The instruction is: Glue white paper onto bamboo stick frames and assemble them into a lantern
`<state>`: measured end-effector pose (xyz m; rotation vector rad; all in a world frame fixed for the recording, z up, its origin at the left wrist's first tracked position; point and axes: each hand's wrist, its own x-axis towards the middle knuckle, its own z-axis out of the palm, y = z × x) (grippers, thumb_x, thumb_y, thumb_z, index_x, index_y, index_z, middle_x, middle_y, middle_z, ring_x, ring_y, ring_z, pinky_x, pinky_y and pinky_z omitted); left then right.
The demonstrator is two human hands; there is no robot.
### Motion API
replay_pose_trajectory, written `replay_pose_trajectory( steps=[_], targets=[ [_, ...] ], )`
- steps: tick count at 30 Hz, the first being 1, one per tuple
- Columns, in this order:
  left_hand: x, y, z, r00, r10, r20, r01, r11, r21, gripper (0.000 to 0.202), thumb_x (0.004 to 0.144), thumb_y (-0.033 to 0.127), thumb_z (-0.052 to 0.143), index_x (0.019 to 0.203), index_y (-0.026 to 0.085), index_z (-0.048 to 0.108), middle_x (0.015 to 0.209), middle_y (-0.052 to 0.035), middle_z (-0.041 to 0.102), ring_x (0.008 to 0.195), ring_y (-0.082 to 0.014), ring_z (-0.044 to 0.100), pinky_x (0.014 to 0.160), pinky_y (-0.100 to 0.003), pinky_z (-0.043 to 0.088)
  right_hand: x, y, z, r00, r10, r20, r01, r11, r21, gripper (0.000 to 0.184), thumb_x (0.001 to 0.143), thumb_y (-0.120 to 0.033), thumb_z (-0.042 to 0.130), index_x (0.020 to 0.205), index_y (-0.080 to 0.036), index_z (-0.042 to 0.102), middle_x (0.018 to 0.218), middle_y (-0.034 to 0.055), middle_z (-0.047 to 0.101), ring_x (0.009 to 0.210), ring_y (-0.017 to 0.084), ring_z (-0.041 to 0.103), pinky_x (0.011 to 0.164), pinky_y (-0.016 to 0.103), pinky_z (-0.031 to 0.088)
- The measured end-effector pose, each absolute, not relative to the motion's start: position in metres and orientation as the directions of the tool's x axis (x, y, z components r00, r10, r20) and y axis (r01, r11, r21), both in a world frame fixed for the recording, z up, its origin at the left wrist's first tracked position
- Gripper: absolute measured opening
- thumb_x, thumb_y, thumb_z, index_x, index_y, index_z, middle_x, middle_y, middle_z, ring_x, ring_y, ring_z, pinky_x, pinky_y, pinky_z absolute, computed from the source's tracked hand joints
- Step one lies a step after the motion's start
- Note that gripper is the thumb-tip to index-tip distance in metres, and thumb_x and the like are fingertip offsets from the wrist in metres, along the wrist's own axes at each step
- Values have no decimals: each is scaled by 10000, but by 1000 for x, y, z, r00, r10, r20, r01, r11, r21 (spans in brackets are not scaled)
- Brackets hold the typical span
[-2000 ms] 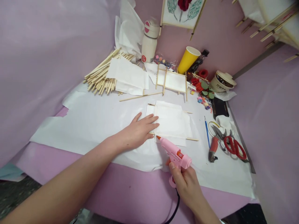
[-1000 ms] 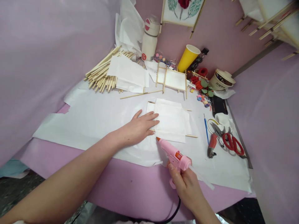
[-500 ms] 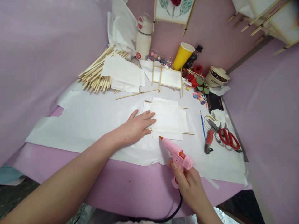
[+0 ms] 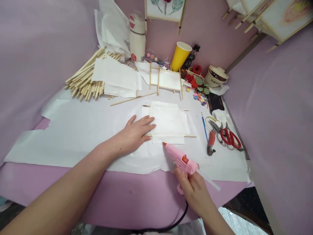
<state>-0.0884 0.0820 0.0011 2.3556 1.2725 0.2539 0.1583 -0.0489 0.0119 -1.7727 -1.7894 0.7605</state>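
Note:
My left hand [image 4: 133, 132] lies flat, fingers spread, on the left edge of a white paper sheet [image 4: 168, 122] laid over thin wooden sticks. My right hand [image 4: 193, 191] grips a pink hot glue gun [image 4: 179, 158]. Its orange nozzle sits just off the sheet's near edge, close to the stick [image 4: 189, 136] poking out at the right. A clear glue stick juts from the gun's back, and a black cord hangs below my wrist.
A pile of wooden sticks [image 4: 84, 80] and white sheets [image 4: 114, 76] lie at the back left. A finished stick frame [image 4: 165, 80], yellow cup [image 4: 180, 55], white bottle [image 4: 137, 37], red scissors [image 4: 230, 137], pliers [image 4: 211, 142] and blue pencil [image 4: 203, 122] stand around.
My view has shifted, so everything sits further left in the picture. The glue gun's nozzle stays by the sheet's near edge. My left hand has kept its place on the paper.

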Motion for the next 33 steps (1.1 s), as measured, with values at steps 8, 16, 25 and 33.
replay_pose_trajectory(
  steps=[8, 16, 25, 33],
  targets=[
    [-89, 83, -1, 567, 823, -37, 739, -488, 464, 436, 977, 338, 430, 1408, 281, 455, 1595, -13, 278, 1484, -220, 201, 1207, -525, 74, 168, -54, 11, 8, 993, -119, 716, -89, -693, 425, 944, -551, 421, 729, -208, 551, 593, 13, 522, 649, 199, 521, 613, 302, 435],
    [-90, 84, -4, 568, 822, -25, 740, -498, 452, 440, 976, 354, 432, 1412, 295, 452, 1594, -6, 278, 1482, -226, 207, 1206, -532, 86, 176, -56, 6, 43, 992, -119, 734, -112, -670, 432, 945, -548, 416, 699, -211, 529, 578, 11, 509, 624, 194, 510, 604, 301, 426],
    [-92, 85, -8, 564, 826, -7, 743, -504, 441, 434, 982, 375, 420, 1409, 307, 458, 1592, 11, 283, 1483, -217, 206, 1209, -519, 84, 185, -59, 5, 91, 983, -158, 718, -175, -674, 469, 943, -585, 410, 741, -200, 586, 590, 19, 547, 583, 188, 508, 572, 299, 417],
    [-93, 85, -9, 569, 823, -1, 743, -513, 431, 439, 990, 392, 396, 1417, 307, 451, 1592, 13, 281, 1482, -219, 209, 1210, -515, 91, 191, -59, 7, 131, 981, -143, 719, -193, -668, 480, 952, -585, 376, 712, -212, 562, 593, 19, 537, 600, 195, 514, 581, 302, 419]
  ],
)
